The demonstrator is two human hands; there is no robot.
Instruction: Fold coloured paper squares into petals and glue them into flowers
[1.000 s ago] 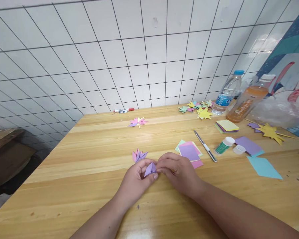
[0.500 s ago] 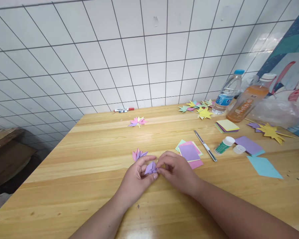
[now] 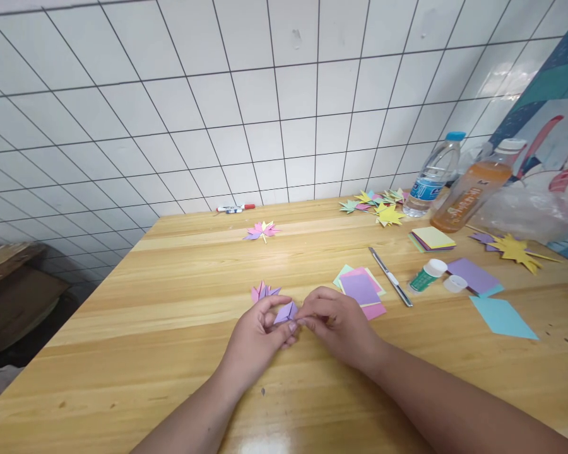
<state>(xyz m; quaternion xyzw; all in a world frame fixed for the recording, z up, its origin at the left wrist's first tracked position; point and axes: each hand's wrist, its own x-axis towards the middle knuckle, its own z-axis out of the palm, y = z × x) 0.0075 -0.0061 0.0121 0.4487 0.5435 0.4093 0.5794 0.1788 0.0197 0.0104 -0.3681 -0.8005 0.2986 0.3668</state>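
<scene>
A small folded piece of purple paper (image 3: 284,312) is held above the table between my two hands. My left hand (image 3: 265,328) is closed on its left and lower side, thumb in front and fingers behind. At its right corner, my right hand (image 3: 329,318) pinches the paper between thumb and fingertips. Just beyond my left hand lies a pink and purple folded paper piece (image 3: 264,291), partly covered by the fingers. Squares of purple, pink and green paper (image 3: 361,288) lie fanned beyond my right hand.
A utility knife (image 3: 390,277) lies right of the squares, beside a glue stick (image 3: 427,275) and its cap (image 3: 455,284). Two bottles, water (image 3: 423,189) and orange drink (image 3: 473,189), stand at the back right. Paper leaves (image 3: 387,214) and markers (image 3: 235,209) lie near the wall.
The purple paper has tilted slightly in my hands. My left thumb has shifted up a little, and the right fingertips have moved slightly along the paper's edge.
</scene>
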